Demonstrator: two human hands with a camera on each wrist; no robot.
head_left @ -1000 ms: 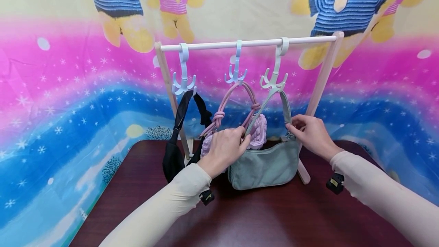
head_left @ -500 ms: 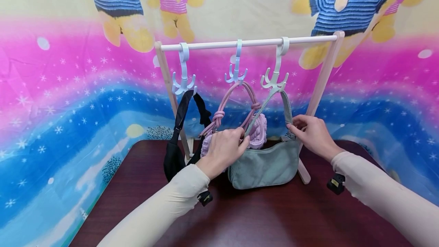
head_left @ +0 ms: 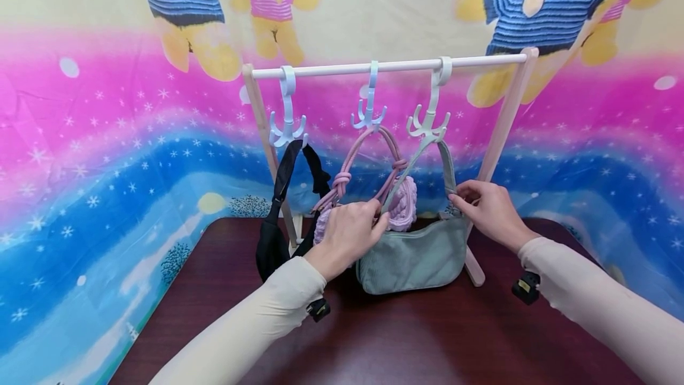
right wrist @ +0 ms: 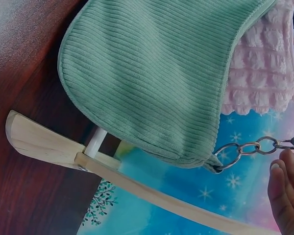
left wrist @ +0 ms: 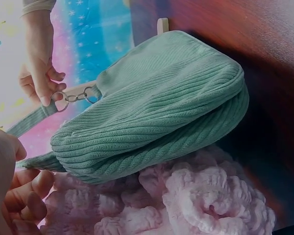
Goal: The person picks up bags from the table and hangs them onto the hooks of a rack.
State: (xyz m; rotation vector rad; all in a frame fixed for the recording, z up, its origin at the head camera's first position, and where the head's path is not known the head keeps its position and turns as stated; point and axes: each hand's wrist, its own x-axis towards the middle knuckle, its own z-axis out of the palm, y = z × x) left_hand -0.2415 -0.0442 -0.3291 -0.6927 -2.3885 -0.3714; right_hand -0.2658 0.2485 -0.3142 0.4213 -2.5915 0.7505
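A green corduroy shoulder bag (head_left: 411, 260) hangs by its strap from the right-hand multi-prong hook (head_left: 429, 120). My left hand (head_left: 350, 230) pinches the near-left part of the strap between thumb and fingers. On the other side my right hand (head_left: 491, 210) pinches the strap just above its metal ring chain (right wrist: 247, 149), which joins it to the bag. Behind the green bag and partly hidden by it and my left hand is a puffy pink bag (left wrist: 206, 196), its knotted pink handle (head_left: 342, 180) looped on the middle hook (head_left: 369, 114).
A black bag (head_left: 271, 248) hangs from the left hook (head_left: 287, 129). The hooks sit on the white bar (head_left: 395, 66) of a wooden rack (head_left: 507, 117), which stands on a dark red-brown table (head_left: 427, 337). A printed backdrop (head_left: 133, 153) closes off the back.
Both hands keep their hold on the strap, almost still. The whole head view shifts very slightly; the bags and hooks stay as they were.
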